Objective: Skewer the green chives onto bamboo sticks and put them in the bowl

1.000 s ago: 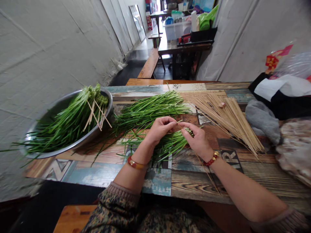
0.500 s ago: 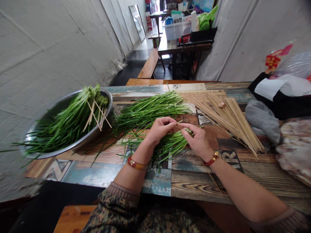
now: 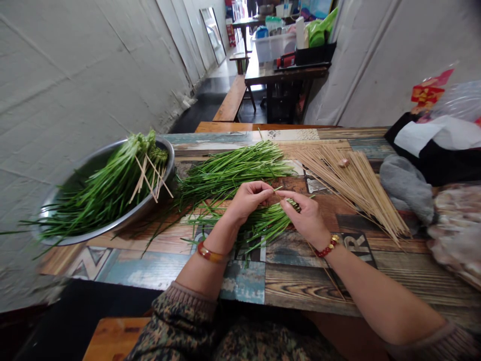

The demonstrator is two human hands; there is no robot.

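My left hand point(image 3: 250, 199) pinches the pale end of a chive between thumb and fingertips. Against it, my right hand point(image 3: 306, 216) is closed on a thin bamboo skewer point(image 3: 332, 278), whose long end slants out below the palm toward the table's front edge. A bunch of chives point(image 3: 268, 225) hangs under both hands, cut ends by my right fingers; those fingers partly hide how it sits on the skewer. Just beyond lies a loose pile of chives point(image 3: 233, 170). To the left, a metal basin point(image 3: 170, 155) holds skewered chives point(image 3: 108, 180), with several skewer ends sticking out.
Many bare bamboo skewers point(image 3: 361, 185) lie fanned out on the right of the patterned table point(image 3: 300, 283). Beyond them are a grey cloth-like bundle point(image 3: 406, 185) and a plastic bag point(image 3: 456, 225) with pale contents. A wall stands close on the left; a bench point(image 3: 231, 98) is behind.
Almost nothing differs. Both hands keep the same pinch at the same spot, and the chives and skewers lie as before.
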